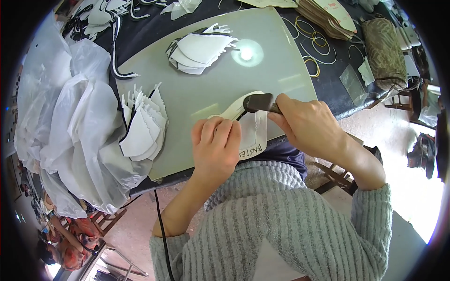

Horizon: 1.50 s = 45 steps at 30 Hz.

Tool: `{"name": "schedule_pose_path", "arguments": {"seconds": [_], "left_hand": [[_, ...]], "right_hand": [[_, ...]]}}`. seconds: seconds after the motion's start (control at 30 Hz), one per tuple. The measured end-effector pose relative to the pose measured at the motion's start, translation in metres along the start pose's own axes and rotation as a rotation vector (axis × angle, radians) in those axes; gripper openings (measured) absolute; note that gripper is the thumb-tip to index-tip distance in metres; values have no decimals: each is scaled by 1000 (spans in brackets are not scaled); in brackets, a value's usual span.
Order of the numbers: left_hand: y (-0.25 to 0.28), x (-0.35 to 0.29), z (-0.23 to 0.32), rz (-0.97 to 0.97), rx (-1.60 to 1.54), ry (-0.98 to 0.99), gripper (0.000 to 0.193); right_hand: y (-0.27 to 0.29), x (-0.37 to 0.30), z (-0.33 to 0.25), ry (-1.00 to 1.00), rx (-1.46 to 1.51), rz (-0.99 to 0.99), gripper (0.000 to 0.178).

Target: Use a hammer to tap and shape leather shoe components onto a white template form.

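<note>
Grip of the left hand (215,145): palm down, fingers together, pressing flat on a white cut template piece (253,129) that lies at the near edge of a pale green work mat (225,89) on the dark counter (140,33). Far left, crumpled clear plastic bags (70,122); beside them, on the mat, a fanned stack of white notched pieces (143,124). A second such stack (201,49) lies farther back. To the right, the right hand (307,124) is clamped on the handle of a small dark-headed hammer (258,102), its head resting on the template. Rubber bands (316,47) and a patterned pouch (384,51) lie far right.
</note>
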<state>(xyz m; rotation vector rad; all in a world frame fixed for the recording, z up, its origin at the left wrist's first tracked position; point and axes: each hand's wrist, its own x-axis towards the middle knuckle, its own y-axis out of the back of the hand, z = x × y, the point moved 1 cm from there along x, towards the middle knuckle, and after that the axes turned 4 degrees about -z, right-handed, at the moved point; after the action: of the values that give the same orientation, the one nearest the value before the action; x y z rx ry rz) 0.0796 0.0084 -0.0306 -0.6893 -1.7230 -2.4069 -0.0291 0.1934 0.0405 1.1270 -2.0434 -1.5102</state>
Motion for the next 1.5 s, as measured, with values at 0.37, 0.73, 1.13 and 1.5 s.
{"name": "schedule_pose_path", "arguments": {"seconds": [0.37, 0.73, 1.13, 1.5], "left_hand": [[0, 4, 2, 48, -19, -15, 18], [8, -7, -8, 9, -172, 40, 22], [3, -6, -6, 64, -15, -56, 28], [15, -16, -16, -19, -214, 51, 26]], "right_hand": [[-7, 0, -5, 63, -84, 3, 33], [-18, -5, 8, -10, -86, -102, 27], [-1, -2, -14, 153, -24, 33, 31], [-15, -2, -5, 95, -89, -86, 31]]}}
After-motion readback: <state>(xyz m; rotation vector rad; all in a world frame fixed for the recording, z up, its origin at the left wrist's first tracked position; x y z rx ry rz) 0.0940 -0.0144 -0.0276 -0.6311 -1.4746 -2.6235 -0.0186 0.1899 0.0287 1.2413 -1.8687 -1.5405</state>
